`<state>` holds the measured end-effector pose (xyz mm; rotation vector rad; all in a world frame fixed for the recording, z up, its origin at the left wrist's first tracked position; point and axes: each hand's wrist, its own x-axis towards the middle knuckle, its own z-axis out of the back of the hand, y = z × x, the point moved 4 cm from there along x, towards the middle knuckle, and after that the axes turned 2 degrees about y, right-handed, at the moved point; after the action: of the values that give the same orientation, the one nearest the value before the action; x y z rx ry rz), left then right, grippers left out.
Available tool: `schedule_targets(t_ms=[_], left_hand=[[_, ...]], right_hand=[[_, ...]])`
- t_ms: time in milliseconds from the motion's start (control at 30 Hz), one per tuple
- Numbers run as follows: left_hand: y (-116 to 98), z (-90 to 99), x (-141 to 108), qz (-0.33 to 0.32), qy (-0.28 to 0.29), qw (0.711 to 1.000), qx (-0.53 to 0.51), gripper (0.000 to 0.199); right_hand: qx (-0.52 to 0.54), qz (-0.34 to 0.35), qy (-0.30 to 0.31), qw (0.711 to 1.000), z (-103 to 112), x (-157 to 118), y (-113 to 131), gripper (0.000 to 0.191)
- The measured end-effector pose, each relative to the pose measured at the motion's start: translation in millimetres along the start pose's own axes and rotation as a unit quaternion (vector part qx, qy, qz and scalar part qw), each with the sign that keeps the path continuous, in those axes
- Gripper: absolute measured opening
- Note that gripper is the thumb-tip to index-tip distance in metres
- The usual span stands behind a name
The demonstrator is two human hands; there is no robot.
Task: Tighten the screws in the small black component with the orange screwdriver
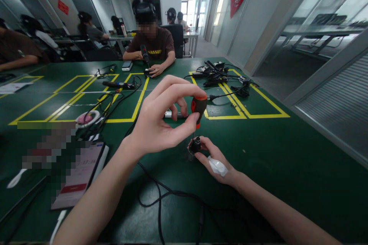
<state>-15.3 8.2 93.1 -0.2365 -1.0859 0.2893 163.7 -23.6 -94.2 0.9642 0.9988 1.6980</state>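
My left hand (165, 116) pinches the black-and-red handle of a short screwdriver (200, 108) between thumb and index finger, its other fingers curled loosely. The screwdriver points down, its thin shaft reaching toward a small black cylindrical part (196, 144). My right hand (211, 157) grips that part low over the green table, and a white patch (217, 166) covers the side of this hand. Whether the tip sits in a screw cannot be made out. Behind my left fingers lies a silver-and-black rod-shaped tool (172, 115), partly hidden.
Black cables (169, 191) loop across the green table (276, 160) before me. To the left are a phone (83, 176), a tape roll (87, 118) and another corded tool (116, 84). A tangled pile of black tools (214, 72) lies at back right. Opposite sits a person (152, 44) handling a similar tool.
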Motion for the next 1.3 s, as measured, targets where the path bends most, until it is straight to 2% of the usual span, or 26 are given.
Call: schedule_targets(t_ms=[500, 733, 1033, 1300], left_hand=[[0.1, -1.6, -1.4, 0.022, 0.023, 0.999, -0.010, 0.041], [2.8, -1.9, -0.4, 0.022, 0.010, 0.999, -0.030, 0.030], [0.1, 1.3, -0.5, 0.003, 0.010, 0.999, 0.035, 0.040], [0.6, -3.1, -1.3, 0.030, 0.030, 0.999, -0.012, 0.038]], right_hand=[[-0.003, 0.014, 0.009, 1.000, 0.8, -0.5, -1.3, 0.032], [0.002, 0.012, 0.007, 1.000, -0.1, -0.6, -3.5, 0.032], [0.007, 0.009, 0.006, 1.000, -0.5, -0.4, -5.5, 0.034], [0.003, 0.017, 0.006, 1.000, -0.5, -0.2, -4.4, 0.032]])
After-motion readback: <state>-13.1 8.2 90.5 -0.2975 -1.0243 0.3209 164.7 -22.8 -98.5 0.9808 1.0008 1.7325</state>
